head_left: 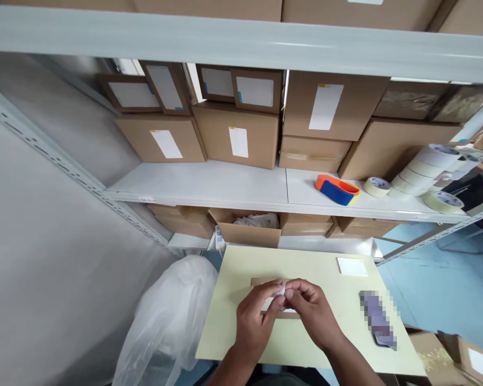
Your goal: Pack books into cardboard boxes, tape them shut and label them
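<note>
My left hand (257, 311) and my right hand (312, 305) meet over the pale yellow table (241, 268). Between their fingertips is a small white piece (282, 290), pinched from both sides; it is too small and too covered to name. Under the hands lies a flat brown cardboard box (259, 281) with a white label (266, 304) on top. My fingers hide much of both. Farther back on the table, to the right, is a flat white card or pad (352, 267). A pixelated, phone-sized object (378, 319) rests near the right edge.
Behind the table a shelf (233, 179) holds cardboard boxes (241, 134), an orange and blue strap loop (336, 190) and rolls of tape (418, 171). An opened box (249, 233) sits below. A clear plastic bag (173, 311) stands left; more boxes (438, 356) lie right.
</note>
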`<action>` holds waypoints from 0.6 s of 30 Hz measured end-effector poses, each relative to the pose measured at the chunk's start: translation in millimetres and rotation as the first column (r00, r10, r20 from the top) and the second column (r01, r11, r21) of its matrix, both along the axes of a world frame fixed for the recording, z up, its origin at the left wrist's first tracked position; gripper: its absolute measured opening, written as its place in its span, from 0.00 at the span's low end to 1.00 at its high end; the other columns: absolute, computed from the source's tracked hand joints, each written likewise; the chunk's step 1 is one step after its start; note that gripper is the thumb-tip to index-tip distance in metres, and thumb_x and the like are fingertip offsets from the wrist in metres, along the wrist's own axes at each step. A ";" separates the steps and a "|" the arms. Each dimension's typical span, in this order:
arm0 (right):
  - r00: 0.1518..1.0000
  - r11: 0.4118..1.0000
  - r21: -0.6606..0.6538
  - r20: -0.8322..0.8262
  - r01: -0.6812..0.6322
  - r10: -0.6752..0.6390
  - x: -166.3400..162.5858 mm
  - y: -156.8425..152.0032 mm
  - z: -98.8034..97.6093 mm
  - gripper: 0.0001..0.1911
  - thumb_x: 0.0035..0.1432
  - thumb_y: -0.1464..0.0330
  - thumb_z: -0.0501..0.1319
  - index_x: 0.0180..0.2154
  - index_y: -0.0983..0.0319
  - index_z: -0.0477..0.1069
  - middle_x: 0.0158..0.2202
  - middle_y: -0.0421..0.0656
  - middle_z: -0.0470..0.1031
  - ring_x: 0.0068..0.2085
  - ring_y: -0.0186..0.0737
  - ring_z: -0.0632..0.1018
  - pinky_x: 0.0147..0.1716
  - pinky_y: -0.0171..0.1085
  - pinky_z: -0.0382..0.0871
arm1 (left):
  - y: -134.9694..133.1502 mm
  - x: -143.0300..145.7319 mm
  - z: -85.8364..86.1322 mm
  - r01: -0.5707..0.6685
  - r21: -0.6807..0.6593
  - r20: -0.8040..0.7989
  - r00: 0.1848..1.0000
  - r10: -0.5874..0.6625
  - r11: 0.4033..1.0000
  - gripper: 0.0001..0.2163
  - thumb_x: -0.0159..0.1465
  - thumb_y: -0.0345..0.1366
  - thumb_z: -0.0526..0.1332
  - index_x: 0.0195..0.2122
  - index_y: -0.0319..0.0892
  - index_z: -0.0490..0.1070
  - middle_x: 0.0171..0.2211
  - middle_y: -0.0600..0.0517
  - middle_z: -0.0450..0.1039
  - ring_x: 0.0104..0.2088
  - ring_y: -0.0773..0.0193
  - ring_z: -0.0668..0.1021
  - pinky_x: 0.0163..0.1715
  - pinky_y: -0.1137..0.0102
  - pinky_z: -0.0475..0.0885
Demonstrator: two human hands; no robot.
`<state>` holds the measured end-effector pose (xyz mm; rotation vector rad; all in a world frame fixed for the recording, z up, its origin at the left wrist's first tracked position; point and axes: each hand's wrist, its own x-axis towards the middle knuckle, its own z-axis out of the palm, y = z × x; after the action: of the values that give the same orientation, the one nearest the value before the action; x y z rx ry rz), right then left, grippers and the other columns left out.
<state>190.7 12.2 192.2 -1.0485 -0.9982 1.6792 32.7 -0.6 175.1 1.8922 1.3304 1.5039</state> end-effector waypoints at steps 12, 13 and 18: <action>0.996 0.997 0.074 0.087 -0.031 0.024 -24.6 -3.4 8.1 0.13 0.57 0.55 0.70 0.33 0.59 0.80 0.29 0.42 0.81 0.30 0.37 0.80 0.36 0.38 0.78 | -2.9 -17.2 -5.5 0.074 -0.089 0.170 0.984 -0.058 0.993 0.09 0.70 0.33 0.60 0.48 0.46 0.79 0.43 0.51 0.84 0.42 0.63 0.85 0.41 0.74 0.80; 0.996 0.997 0.074 0.091 -0.027 0.020 -26.1 -4.0 8.3 0.13 0.57 0.55 0.70 0.33 0.59 0.80 0.29 0.42 0.81 0.30 0.37 0.80 0.36 0.38 0.78 | -3.3 -18.1 -6.1 0.077 -0.083 0.171 0.983 -0.062 0.994 0.10 0.70 0.33 0.60 0.48 0.46 0.79 0.43 0.51 0.84 0.42 0.63 0.85 0.41 0.74 0.80; 0.993 0.996 0.093 0.117 -0.009 -0.002 -33.4 -6.6 10.5 0.14 0.57 0.56 0.70 0.33 0.60 0.80 0.28 0.42 0.81 0.30 0.38 0.80 0.36 0.39 0.79 | -4.8 -23.9 -8.5 0.056 -0.033 0.161 0.986 -0.050 0.998 0.10 0.69 0.32 0.60 0.48 0.46 0.79 0.42 0.51 0.84 0.40 0.65 0.85 0.40 0.75 0.80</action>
<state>157.3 5.6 202.7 -1.0933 -1.1434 1.5732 8.8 -5.4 166.5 1.7307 1.2181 1.5568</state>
